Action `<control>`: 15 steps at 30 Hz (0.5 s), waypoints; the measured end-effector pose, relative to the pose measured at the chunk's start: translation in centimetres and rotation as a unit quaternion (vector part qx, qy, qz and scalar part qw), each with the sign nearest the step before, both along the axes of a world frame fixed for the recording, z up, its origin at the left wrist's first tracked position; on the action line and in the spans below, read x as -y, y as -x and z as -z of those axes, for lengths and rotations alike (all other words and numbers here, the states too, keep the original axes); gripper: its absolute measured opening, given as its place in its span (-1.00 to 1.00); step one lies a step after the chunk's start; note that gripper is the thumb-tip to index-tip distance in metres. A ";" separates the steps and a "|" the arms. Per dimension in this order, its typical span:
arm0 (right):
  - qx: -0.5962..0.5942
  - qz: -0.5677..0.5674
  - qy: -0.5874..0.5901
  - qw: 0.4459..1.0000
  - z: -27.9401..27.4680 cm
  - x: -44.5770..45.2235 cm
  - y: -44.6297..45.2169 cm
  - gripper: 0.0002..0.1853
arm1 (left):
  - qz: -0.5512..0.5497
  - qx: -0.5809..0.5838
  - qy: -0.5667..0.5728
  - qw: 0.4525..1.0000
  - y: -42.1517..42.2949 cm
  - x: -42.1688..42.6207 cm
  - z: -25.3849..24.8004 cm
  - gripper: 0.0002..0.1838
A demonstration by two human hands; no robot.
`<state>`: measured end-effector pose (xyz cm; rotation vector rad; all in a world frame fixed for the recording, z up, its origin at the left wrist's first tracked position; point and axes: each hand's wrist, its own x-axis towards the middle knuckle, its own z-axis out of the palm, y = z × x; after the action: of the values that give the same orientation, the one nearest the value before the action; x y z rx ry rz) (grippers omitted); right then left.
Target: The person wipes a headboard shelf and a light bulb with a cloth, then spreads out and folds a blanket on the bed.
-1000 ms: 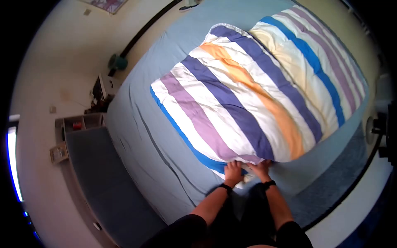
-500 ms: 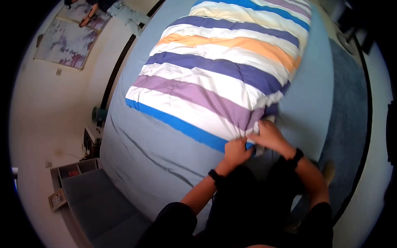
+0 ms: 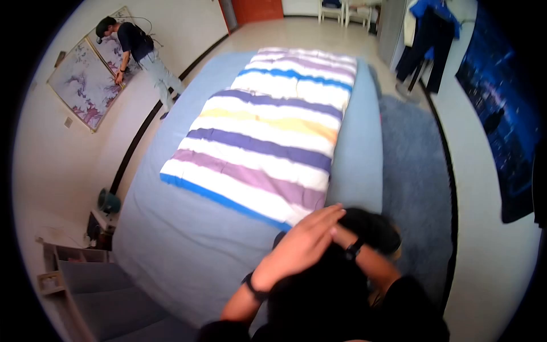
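Note:
A striped quilt in white, blue, purple and yellow lies folded flat on the bed, which has a light blue sheet. My left hand is raised just past the quilt's near right corner, palm turned down, fingers extended, with nothing seen in it. My right hand is beside and partly behind the left; its fingers are mostly hidden. Both wrists wear black bands. Whether the hands touch each other cannot be made out clearly.
Another person stands by the left wall, a hand at a framed picture. A grey-blue rug runs along the bed's right side. A grey padded bench is at lower left. Clothes hang on a stand at the back right.
Both hands have let go of the quilt corner and risen toward me. The view has tilted up, showing the far room and the other person. The quilt's near right corner now lies flatter.

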<state>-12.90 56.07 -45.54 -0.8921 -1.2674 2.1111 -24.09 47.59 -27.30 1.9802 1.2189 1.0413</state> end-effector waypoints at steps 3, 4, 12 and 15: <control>0.056 -0.015 0.042 0.997 2.0 -0.8 -1.2 -0.55 | 0.223 0.432 -0.022 0.873 -0.8 2.6 -10.2 -0.59; 0.094 -0.027 0.026 0.995 2.9 -1.1 -1.3 -0.53 | 0.251 0.497 -0.051 0.829 -1.4 3.5 -12.2 -0.61; 0.104 -0.095 0.073 0.987 8.0 -1.6 -2.3 -0.26 | 0.208 0.632 -0.157 0.730 -5.5 7.8 -13.7 -0.77; 0.126 -0.033 0.039 0.991 9.6 -1.5 -2.8 -0.25 | 0.192 0.662 -0.159 0.707 -7.0 8.2 -13.6 -0.83</control>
<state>-10.15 57.54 -55.16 -1.1967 -1.3618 2.1642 -17.07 39.34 -13.69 0.9831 -0.1840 1.9265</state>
